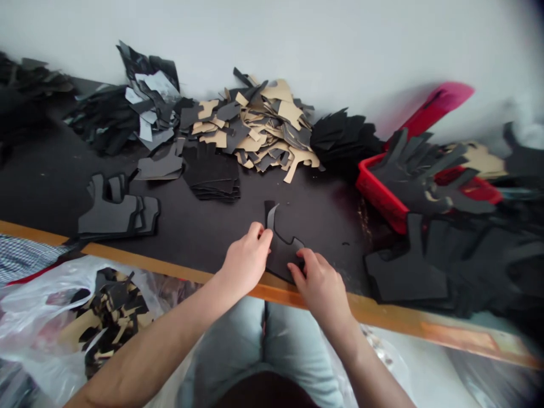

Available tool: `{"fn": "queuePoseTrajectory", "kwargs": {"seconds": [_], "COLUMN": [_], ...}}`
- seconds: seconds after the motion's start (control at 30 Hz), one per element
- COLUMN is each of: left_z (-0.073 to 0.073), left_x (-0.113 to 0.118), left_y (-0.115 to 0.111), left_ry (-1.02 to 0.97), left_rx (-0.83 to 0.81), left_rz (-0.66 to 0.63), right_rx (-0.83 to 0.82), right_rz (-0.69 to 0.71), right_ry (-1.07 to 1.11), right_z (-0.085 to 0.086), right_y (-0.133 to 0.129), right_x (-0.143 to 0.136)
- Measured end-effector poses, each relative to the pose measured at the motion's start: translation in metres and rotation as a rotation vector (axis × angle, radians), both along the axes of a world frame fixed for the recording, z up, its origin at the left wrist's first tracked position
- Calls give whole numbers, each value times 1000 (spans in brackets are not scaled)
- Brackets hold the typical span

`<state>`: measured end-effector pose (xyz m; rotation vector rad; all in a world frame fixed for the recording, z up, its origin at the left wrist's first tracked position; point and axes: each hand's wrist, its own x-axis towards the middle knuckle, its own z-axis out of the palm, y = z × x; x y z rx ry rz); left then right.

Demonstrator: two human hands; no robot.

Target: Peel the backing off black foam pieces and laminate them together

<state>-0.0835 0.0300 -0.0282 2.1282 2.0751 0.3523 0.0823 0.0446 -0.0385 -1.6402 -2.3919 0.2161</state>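
A dark, cut foam-like piece [283, 256] lies at the front edge of the black table, between my two hands. My left hand [249, 255] pinches its upright strip on the left side, where a lighter grey layer curls away near the top. On the right, my right hand [318, 277] has thumb and fingers closed on the piece's other end, by a small grey part. To the left sits a small stack of similar dark grey cut pieces [110, 212]. More dark cut pieces [406, 272] are spread at the right.
At the back is a heap of tan and dark scraps [263, 127], with black sheets [212, 173] before it. A red basket [382, 195] holding dark pieces stands right. Below the wooden table edge [148, 263], a plastic bag [42, 323] holds scraps at left.
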Motion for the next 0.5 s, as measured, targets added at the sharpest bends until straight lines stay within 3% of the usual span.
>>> {"fn": "queuePoseTrajectory", "kwargs": {"seconds": [0.17, 0.37, 0.5], "left_z": [6, -17, -28], "left_x": [-2, -16, -14], "left_y": [-3, -28, -36], "left_ry": [96, -145, -190], "left_rx": [-42, 199, 273], "left_rz": [121, 107, 79], "right_rx": [-33, 80, 126], "right_rz": [28, 112, 197], "right_ry": [-29, 50, 238], "right_z": [1, -5, -1], "right_y": [3, 6, 42], "right_x": [2, 10, -1]}}
